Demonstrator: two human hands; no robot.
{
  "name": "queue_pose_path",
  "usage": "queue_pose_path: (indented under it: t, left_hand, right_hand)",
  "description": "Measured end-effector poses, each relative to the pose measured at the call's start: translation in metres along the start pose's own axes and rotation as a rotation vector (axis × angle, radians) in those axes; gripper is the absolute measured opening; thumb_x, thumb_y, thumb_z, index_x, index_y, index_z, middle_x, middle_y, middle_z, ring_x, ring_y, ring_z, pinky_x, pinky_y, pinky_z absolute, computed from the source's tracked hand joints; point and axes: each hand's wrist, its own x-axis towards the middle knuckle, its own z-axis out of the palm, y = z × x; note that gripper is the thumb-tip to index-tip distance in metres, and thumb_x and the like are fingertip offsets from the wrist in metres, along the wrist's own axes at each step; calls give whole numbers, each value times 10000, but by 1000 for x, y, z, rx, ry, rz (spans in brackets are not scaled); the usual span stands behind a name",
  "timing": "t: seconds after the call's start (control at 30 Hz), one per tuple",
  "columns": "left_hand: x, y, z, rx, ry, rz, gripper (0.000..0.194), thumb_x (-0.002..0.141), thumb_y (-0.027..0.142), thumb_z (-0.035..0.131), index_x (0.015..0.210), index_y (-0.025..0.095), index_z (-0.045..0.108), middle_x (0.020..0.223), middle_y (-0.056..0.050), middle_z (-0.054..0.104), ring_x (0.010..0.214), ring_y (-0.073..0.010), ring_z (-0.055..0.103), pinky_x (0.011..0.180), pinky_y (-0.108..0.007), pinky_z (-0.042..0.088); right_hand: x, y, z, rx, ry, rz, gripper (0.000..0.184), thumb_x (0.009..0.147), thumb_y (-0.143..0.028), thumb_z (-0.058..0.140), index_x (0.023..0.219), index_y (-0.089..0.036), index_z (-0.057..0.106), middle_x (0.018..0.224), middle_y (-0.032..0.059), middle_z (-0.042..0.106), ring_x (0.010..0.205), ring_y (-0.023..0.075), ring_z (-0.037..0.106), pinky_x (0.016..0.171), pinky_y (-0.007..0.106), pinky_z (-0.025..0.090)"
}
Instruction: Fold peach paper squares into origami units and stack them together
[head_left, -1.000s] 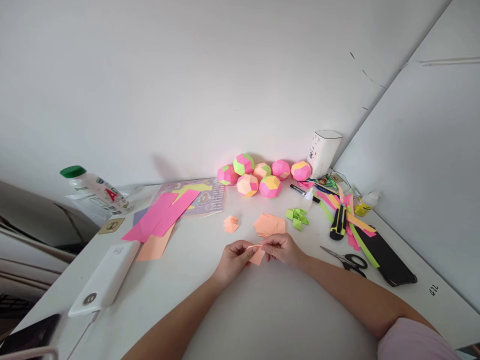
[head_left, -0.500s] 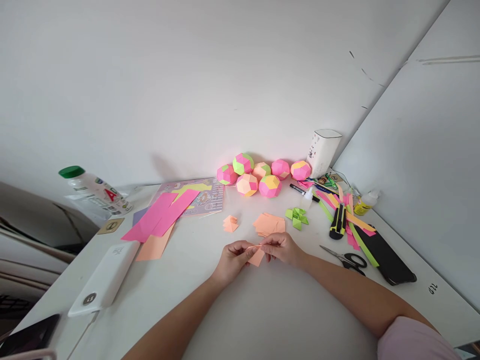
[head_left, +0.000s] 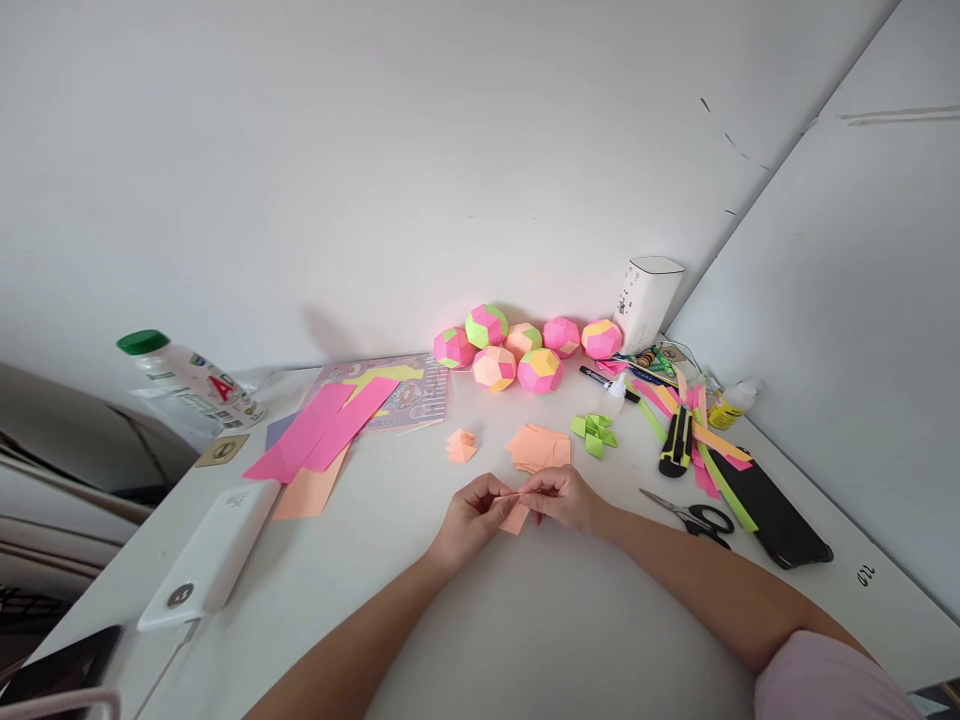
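Observation:
Between my two hands is a small piece of peach paper [head_left: 513, 518], pinched along its upper edge. My left hand [head_left: 472, 515] grips its left side with thumb and fingers closed. On the right side, the fingertips of my right hand [head_left: 562, 497] are closed on the same edge. The fingers hide part of the paper. Just beyond my hands lies a stack of peach paper pieces [head_left: 540, 447]. Left of that stack sit small folded peach pieces [head_left: 461, 446], and to its right are folded green pieces [head_left: 595, 435].
Several colourful paper balls [head_left: 493, 369] stand by the wall. Scissors [head_left: 697, 518], a box cutter [head_left: 676, 440], paper strips [head_left: 724, 445] and a black case [head_left: 772, 510] lie right. Pink sheets [head_left: 322, 430], a white power bank [head_left: 210, 555] and a green-capped bottle [head_left: 191, 380] are left.
Both hands keep hold of the peach paper. The fingertips have drawn slightly closer together along its upper edge; everything else stays in place.

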Motion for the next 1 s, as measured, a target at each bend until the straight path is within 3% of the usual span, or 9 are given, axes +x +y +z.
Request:
queue_pose_path:
  t: [0.17, 0.3, 0.5, 0.63, 0.77, 1.0]
  left_hand:
    - [0, 2, -1, -10, 55, -12, 169, 717, 270, 631, 608, 159, 563, 598, 30, 487, 562, -95, 432, 539, -212, 367]
    - [2, -1, -6, -143, 81, -103, 196, 717, 300, 629, 605, 159, 550, 581, 34, 487, 546, -93, 435, 528, -211, 367]
    - [4, -5, -10, -238, 161, -105, 209, 728, 348, 632, 663, 163, 557, 654, 17, 523, 596, -111, 486, 567, -222, 407]
    - [2, 1, -5, -150, 73, -94, 211, 730, 372, 642, 746, 169, 587, 742, -6, 582, 673, -132, 524, 624, -236, 426]
    - [-1, 1, 1, 7, -49, -75, 250, 755, 400, 618, 704, 158, 588, 636, 8, 545, 589, -115, 476, 554, -224, 379]
    - [-1, -5, 2, 17, -53, -69, 246, 752, 378, 611, 659, 160, 543, 605, 25, 495, 547, -100, 437, 516, -216, 338]
  right_hand:
    - [0, -1, 1, 11, 20, 16, 242, 769, -385, 635, 802, -151, 685, 559, 1, 615, 497, 122, 577, 472, 226, 432]
    - [1, -4, 0, 55, 48, 40, 219, 767, -364, 641, 785, -148, 670, 509, -19, 583, 472, 110, 551, 465, 219, 403]
    - [2, -5, -1, 75, 59, 50, 219, 759, -361, 645, 767, -143, 653, 508, -21, 581, 479, 111, 562, 473, 219, 407]
    - [1, -4, -1, 51, 40, 43, 225, 767, -367, 637, 786, -144, 659, 542, -10, 592, 498, 115, 569, 486, 226, 438]
    - [2, -1, 1, 56, 13, 4, 217, 768, -369, 632, 786, -153, 651, 614, -1, 608, 529, 120, 583, 508, 239, 471]
    - [1, 0, 3, 37, 2, 0, 125, 754, -287, 620, 752, -162, 626, 669, -5, 599, 560, 121, 585, 525, 238, 474]
